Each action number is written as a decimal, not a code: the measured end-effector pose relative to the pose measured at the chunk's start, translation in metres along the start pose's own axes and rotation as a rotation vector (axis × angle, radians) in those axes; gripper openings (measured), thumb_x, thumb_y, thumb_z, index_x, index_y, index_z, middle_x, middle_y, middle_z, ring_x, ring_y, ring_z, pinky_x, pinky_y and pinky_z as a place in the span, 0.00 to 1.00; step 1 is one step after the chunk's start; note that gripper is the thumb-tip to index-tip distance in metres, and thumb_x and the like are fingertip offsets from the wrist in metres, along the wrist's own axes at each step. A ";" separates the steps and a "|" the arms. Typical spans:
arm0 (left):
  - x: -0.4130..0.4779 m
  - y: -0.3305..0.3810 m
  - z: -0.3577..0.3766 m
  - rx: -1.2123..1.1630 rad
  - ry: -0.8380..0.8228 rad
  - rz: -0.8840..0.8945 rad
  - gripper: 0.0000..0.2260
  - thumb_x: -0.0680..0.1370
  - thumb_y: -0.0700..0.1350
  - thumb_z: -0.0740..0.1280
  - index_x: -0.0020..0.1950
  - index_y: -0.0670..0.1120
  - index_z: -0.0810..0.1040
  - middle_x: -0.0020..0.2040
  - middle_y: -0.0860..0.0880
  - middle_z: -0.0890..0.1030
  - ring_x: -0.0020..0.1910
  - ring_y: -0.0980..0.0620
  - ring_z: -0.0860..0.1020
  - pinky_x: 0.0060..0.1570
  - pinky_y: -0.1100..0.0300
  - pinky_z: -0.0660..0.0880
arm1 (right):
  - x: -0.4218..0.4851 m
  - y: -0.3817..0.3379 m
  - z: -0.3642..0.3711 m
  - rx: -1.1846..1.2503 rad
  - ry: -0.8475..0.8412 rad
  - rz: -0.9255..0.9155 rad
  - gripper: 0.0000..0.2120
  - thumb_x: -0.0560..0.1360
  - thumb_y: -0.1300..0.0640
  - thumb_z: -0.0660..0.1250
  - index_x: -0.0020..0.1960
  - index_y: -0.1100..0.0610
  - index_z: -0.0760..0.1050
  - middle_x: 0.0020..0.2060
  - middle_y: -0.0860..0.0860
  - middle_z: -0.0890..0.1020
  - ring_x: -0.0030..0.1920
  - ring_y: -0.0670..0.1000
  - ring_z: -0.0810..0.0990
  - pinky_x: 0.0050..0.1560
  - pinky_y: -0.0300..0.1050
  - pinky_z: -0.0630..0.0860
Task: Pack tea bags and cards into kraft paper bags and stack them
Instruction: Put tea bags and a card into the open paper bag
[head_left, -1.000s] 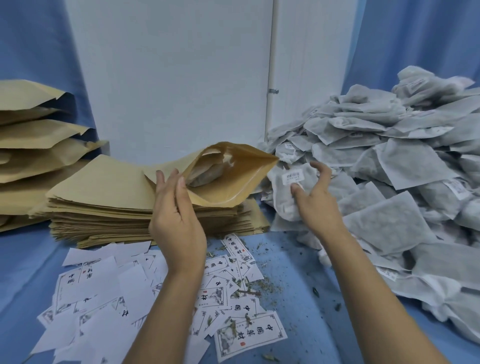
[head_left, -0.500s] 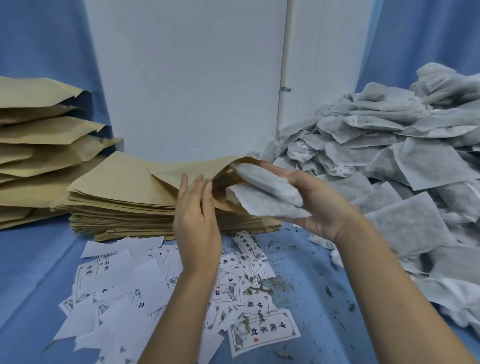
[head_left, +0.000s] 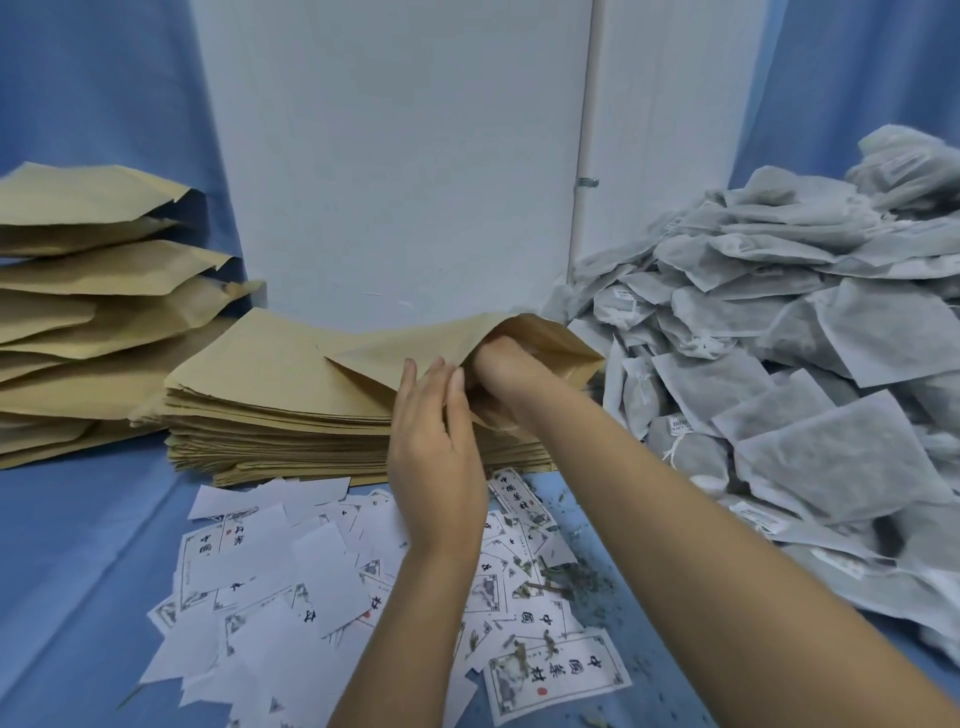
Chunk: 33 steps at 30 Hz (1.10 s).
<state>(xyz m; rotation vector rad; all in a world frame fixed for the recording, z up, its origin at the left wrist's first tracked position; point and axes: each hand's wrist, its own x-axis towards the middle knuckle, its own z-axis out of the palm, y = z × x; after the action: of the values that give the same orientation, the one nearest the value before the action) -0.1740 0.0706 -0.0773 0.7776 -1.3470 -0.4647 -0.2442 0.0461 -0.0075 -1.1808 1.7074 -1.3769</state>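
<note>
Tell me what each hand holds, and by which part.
The left hand steadies the open kraft bag at its mouth edge with straight fingers. The right hand is inside the mouth; its grasp is hidden.

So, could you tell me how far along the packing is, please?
Done: several puffy packed bags sit stacked on the left. In hand: the left hand steadies an open bag while the right hand reaches inside; its fingers are hidden. Left: a thick stack of empty bags, scattered cards and a large tea bag pile remain.
</note>
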 end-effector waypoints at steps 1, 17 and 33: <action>0.001 -0.002 -0.001 0.010 -0.013 0.000 0.15 0.82 0.47 0.58 0.62 0.43 0.78 0.59 0.60 0.72 0.70 0.58 0.66 0.64 0.69 0.63 | -0.004 -0.003 -0.004 -0.077 -0.001 0.000 0.14 0.80 0.65 0.52 0.41 0.60 0.71 0.40 0.56 0.75 0.43 0.56 0.75 0.43 0.44 0.70; 0.003 0.000 -0.002 0.099 -0.045 -0.020 0.15 0.82 0.49 0.59 0.61 0.46 0.79 0.63 0.53 0.78 0.69 0.56 0.68 0.59 0.77 0.59 | -0.001 0.009 -0.008 -0.545 -0.096 -0.331 0.13 0.80 0.62 0.54 0.39 0.53 0.71 0.48 0.59 0.80 0.47 0.57 0.75 0.40 0.41 0.68; 0.025 -0.011 -0.011 0.092 -0.087 -0.320 0.17 0.81 0.55 0.56 0.63 0.50 0.78 0.72 0.51 0.69 0.73 0.53 0.62 0.63 0.62 0.56 | -0.009 0.121 -0.054 -0.527 0.533 -0.049 0.23 0.78 0.64 0.55 0.73 0.62 0.61 0.76 0.56 0.57 0.76 0.55 0.51 0.74 0.50 0.50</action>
<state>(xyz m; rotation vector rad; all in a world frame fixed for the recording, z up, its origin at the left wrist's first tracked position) -0.1570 0.0481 -0.0685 1.0661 -1.3361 -0.6986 -0.3185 0.0814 -0.1120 -1.1915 2.5488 -1.3972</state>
